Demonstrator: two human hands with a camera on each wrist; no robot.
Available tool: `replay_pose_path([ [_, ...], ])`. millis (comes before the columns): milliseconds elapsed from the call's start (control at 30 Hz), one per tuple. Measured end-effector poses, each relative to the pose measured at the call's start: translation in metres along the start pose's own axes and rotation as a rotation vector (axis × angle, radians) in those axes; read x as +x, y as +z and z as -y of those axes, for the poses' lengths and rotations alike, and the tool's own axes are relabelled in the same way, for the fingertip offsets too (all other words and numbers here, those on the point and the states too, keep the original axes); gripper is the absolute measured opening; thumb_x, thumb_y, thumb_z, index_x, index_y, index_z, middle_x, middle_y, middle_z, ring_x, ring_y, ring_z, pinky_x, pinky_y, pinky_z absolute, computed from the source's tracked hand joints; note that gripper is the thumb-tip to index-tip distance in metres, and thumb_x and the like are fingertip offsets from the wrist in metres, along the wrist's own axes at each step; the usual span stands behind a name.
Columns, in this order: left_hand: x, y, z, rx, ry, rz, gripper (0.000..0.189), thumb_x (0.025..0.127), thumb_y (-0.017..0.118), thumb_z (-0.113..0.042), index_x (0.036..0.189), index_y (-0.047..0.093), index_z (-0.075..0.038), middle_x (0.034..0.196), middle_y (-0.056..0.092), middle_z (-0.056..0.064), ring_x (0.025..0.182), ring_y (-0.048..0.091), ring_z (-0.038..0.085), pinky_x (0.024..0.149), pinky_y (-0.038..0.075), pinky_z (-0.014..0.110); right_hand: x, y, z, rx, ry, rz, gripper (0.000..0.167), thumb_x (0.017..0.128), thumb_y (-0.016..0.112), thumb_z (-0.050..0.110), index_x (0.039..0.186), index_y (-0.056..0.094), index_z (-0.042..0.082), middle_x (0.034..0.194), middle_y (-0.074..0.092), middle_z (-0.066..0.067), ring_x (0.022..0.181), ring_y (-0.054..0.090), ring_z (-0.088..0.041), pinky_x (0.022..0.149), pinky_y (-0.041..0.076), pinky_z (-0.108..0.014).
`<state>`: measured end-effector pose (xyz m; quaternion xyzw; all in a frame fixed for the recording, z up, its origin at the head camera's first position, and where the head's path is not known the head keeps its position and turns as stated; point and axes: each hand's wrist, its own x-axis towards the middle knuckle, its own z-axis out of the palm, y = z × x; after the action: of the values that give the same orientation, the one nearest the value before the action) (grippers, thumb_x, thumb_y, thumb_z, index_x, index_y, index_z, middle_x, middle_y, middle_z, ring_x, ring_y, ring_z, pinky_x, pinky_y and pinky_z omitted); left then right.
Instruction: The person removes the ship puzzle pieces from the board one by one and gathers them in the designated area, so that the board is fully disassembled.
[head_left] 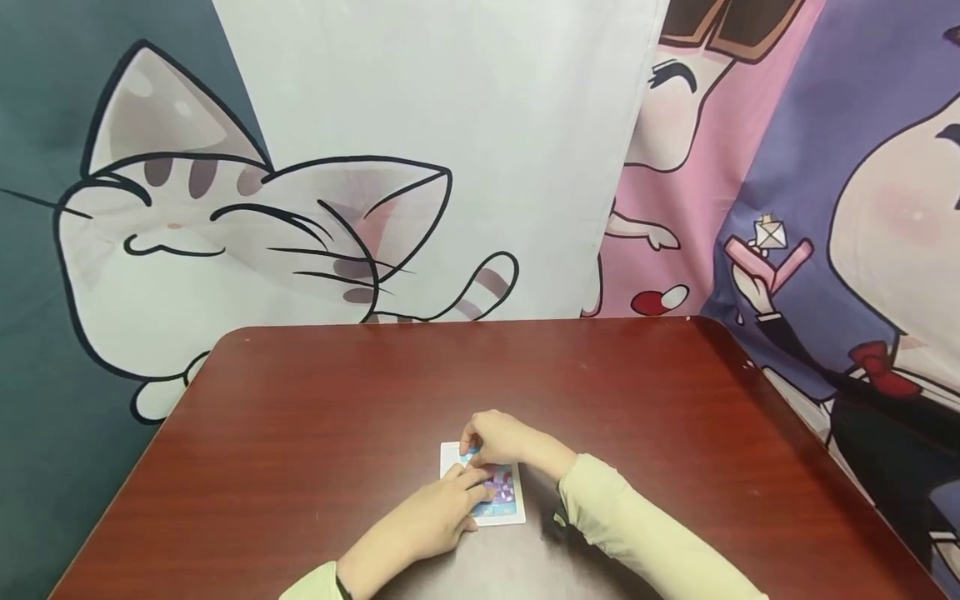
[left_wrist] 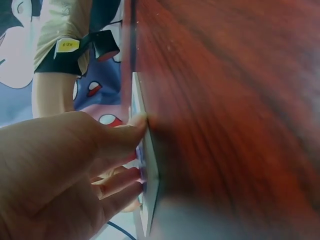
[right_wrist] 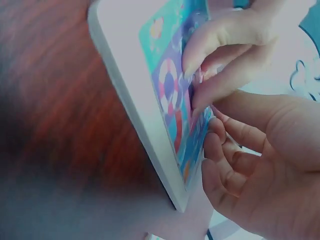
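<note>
A flat board (head_left: 510, 519) with a white border and a bright picture of blue, purple and pink shapes lies on the table. My left hand (head_left: 442, 512) rests over its near left part, fingers extended and pressing on the picture. In the left wrist view the left thumb (left_wrist: 132, 127) touches the board's edge. The right hand (head_left: 498, 437) is at the far left part of the picture, its fingers bent and thumb close to the fingertips. Its fingertips (right_wrist: 215, 132) meet the picture beside the left fingers (right_wrist: 200, 52); I cannot tell whether a small piece is between them.
The reddish-brown wooden table (head_left: 337, 392) extends around the board. Behind it hangs a cloth backdrop (head_left: 450, 100) printed with a cartoon cat and figures. A dark wrist strap (left_wrist: 60, 60) with a yellow label sits at a light sleeve.
</note>
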<state>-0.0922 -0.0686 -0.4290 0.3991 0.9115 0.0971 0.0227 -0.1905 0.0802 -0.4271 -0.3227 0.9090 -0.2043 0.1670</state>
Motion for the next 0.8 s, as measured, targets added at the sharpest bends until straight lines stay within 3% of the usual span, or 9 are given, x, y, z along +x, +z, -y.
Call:
replay_pose_path([
  [167, 0.0025, 0.0016, 0.0017, 0.058, 0.017, 0.007, 0.039, 0.082, 0.067, -0.021, 0.117, 0.056, -0.008, 0.133, 0.051, 0.005, 0.105, 0.046, 0.014, 0.087, 0.048, 0.021, 0.0045, -0.0038, 0.0017, -0.010, 0.042, 0.035, 0.014, 0.071, 0.080, 0.015, 0.077, 0.067, 0.017, 0.079, 0.057, 0.008, 0.074, 0.051, -0.005, 0.069, 0.045, -0.019],
  [300, 0.0052, 0.0034, 0.0017, 0.113, 0.028, 0.022, 0.039, 0.083, 0.067, -0.023, 0.116, 0.052, -0.010, 0.131, 0.049, 0.003, 0.110, 0.043, 0.015, 0.089, 0.047, 0.020, 0.0016, -0.0027, 0.0002, -0.006, 0.008, 0.027, 0.014, 0.073, 0.079, 0.014, 0.080, 0.067, 0.016, 0.083, 0.053, 0.006, 0.077, 0.050, -0.007, 0.070, 0.044, -0.019],
  [533, 0.0060, -0.0027, 0.0042, 0.164, 0.029, 0.066, 0.047, 0.084, 0.066, -0.028, 0.126, 0.053, -0.010, 0.137, 0.045, 0.002, 0.127, 0.037, 0.020, 0.094, 0.047, 0.023, 0.0029, -0.0037, 0.0013, -0.006, -0.097, -0.016, 0.015, 0.071, 0.077, 0.008, 0.079, 0.066, 0.014, 0.076, 0.054, 0.005, 0.069, 0.047, -0.005, 0.063, 0.041, -0.016],
  [800, 0.0061, -0.0016, 0.0042, 0.156, 0.037, 0.060, 0.046, 0.085, 0.065, -0.028, 0.125, 0.054, -0.010, 0.136, 0.047, 0.003, 0.127, 0.039, 0.021, 0.096, 0.046, 0.027, -0.0047, -0.0045, 0.0001, -0.093, -0.128, -0.067, 0.015, 0.073, 0.078, 0.014, 0.080, 0.067, 0.021, 0.076, 0.058, 0.008, 0.066, 0.047, -0.001, 0.057, 0.040, -0.016],
])
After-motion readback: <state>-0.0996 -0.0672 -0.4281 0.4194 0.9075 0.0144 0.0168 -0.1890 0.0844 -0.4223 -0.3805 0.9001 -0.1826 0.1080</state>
